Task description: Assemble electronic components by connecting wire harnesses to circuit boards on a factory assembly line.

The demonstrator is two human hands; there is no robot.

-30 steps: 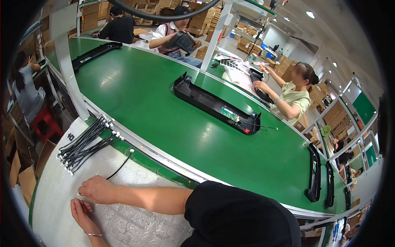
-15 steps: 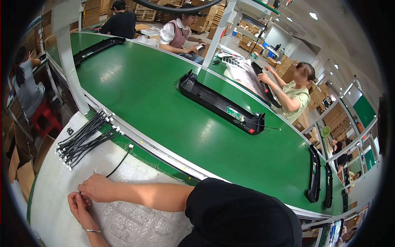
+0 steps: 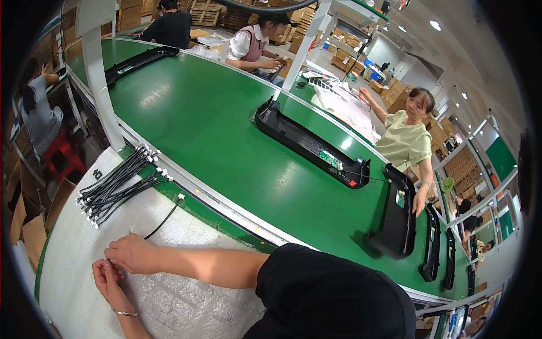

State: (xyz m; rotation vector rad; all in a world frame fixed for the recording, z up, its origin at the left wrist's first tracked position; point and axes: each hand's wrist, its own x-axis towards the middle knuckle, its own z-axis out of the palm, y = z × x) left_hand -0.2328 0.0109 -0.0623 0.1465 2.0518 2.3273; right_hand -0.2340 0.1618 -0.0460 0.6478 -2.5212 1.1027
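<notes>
— Both hands, left hand (image 3: 110, 281) and right hand (image 3: 133, 253), pinching the black cable (image 3: 162, 220) end between fingertips.
— Could slip out; thin cable, trailing up beyond fingers toward cable bundle (image 3: 116, 182).

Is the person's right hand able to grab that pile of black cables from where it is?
Probably yes: the right hand lies on the white table, and nothing stands between it and the black cables.

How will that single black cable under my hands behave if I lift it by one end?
Probably floppy: the black cable already curves loosely across the white bench. Likely light, being thin. Its white end plug may dangle and snag the cable bundle.
</notes>
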